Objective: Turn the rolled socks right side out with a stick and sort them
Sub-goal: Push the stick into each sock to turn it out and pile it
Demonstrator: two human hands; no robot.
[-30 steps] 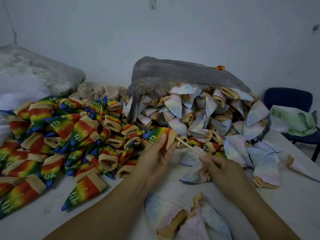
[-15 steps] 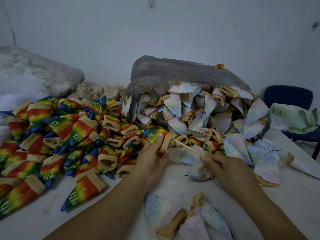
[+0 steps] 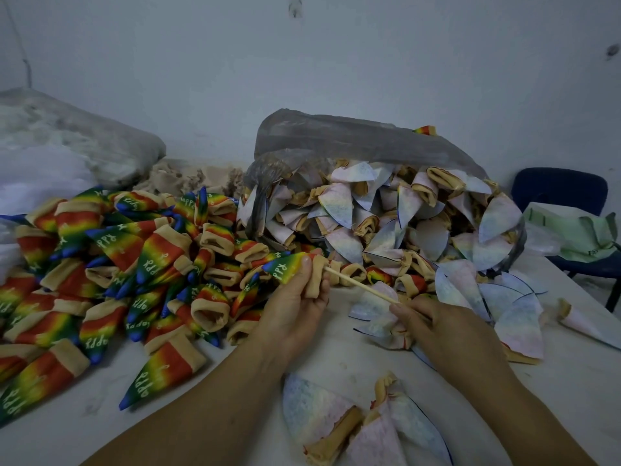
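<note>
My left hand [image 3: 295, 304] grips a rainbow sock [image 3: 290, 267] with a tan cuff, its pointed blue tip aimed left. A thin wooden stick [image 3: 361, 288] runs from the cuff down-right into my right hand [image 3: 433, 322], which pinches its near end. Left of my hands lies a pile of rainbow socks [image 3: 111, 270], right side out. Behind and right, a pile of pale inside-out socks [image 3: 386, 223] spills from a grey plastic bag [image 3: 336, 142]. A few pale socks [image 3: 339, 418] lie at the near edge between my forearms.
The white table [image 3: 235, 381] carries everything. A grey sack [image 3: 67, 136] and beige cloth [image 3: 195, 176] sit at the back left against the wall. A blue chair [image 3: 561, 190] with green fabric [image 3: 578, 227] stands at the right.
The stick has slid partly out of the sock's cuff as my right hand drew back slightly to the right. My left hand keeps its hold on the sock in about the same place.
</note>
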